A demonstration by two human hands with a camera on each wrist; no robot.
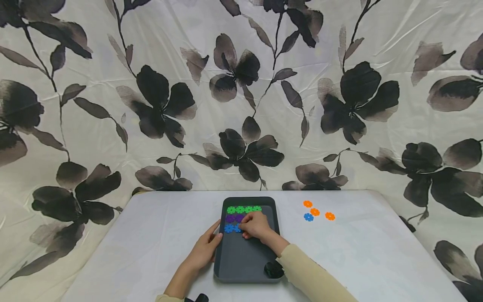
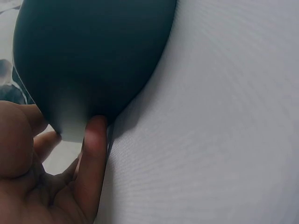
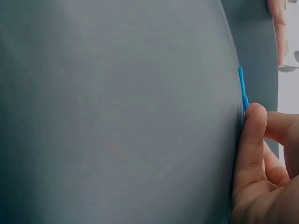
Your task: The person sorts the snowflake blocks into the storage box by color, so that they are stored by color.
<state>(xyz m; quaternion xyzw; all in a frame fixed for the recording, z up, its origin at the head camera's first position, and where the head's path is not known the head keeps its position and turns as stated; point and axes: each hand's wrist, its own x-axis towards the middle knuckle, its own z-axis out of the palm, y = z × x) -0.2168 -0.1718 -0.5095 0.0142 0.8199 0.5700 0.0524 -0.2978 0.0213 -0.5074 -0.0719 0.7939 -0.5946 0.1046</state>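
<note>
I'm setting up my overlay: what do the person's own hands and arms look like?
The left hand and right hand are ungloved. The right sleeve is long and pale beige; a matching left cuff just shows. A black piece beside the right sleeve and a dark piece beside the left cuff are probably wrist cameras.

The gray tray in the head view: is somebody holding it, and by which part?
The left hand holds the gray tray by its left side edge. The right hand is at the blue flower pieces; whether it pinches one cannot be told.
</note>
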